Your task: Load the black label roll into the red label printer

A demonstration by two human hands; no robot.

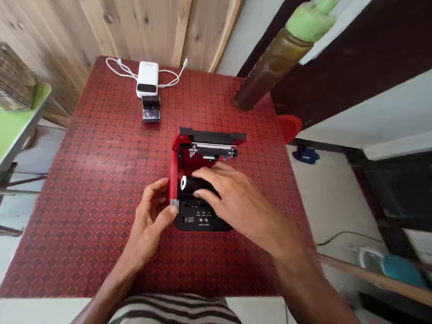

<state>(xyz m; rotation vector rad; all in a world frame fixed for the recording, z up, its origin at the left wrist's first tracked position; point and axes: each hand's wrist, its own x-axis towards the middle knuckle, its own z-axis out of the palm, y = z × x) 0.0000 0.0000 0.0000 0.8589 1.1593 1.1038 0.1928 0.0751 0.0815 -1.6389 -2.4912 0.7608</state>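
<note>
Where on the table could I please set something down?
The tabletop is bare left of the left hand, and between the white cable and tall bottle. It's crowded at the open red machine, with the right hand inside.

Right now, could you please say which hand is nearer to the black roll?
Right: the right hand holds the roll, while the left hand touches the left edge of the red box, apart from the roll.
</note>
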